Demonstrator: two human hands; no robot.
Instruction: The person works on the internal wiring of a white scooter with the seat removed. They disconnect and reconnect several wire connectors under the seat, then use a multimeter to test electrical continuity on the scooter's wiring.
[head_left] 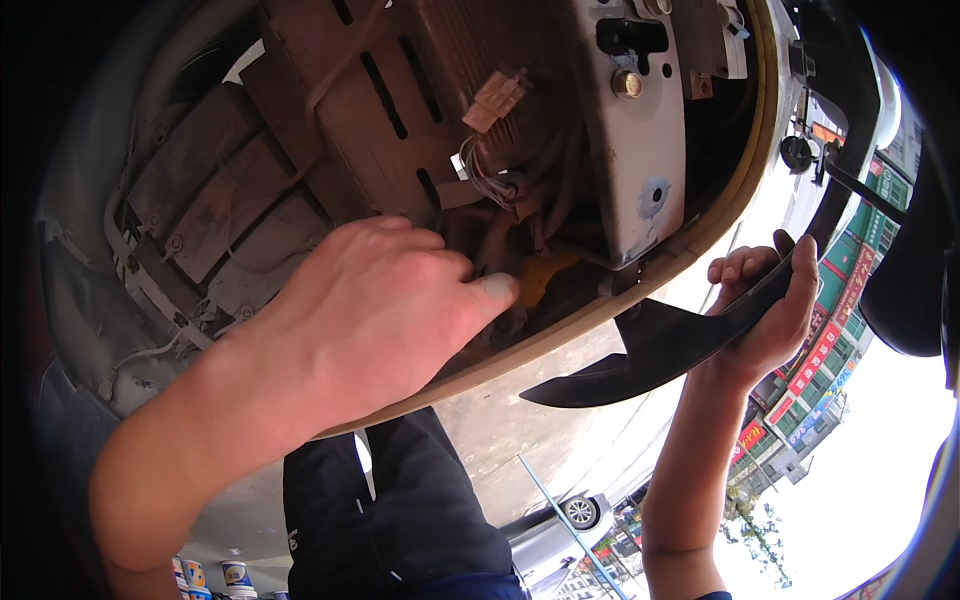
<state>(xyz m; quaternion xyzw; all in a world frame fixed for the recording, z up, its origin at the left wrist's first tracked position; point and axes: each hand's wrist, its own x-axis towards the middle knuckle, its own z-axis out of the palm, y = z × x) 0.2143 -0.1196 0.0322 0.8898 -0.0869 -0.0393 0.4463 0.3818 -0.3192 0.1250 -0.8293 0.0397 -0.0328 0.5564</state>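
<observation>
While the right hand wraps its fingers around a black curved piece just outside the tan rim, the left hand reaches over the rim. Its fingers are bent down inside the rim, near some loose wires (I can't tell if they hold anything). Across the rim from them, the piece runs long and slanted, up to the right, nearer the right hand.

Pale pavement spreads toward six o'clock, a light-coloured parked car near five, tubs near seven. Buildings with colourful signs line three o'clock; glaring sky whitens four o'clock.
</observation>
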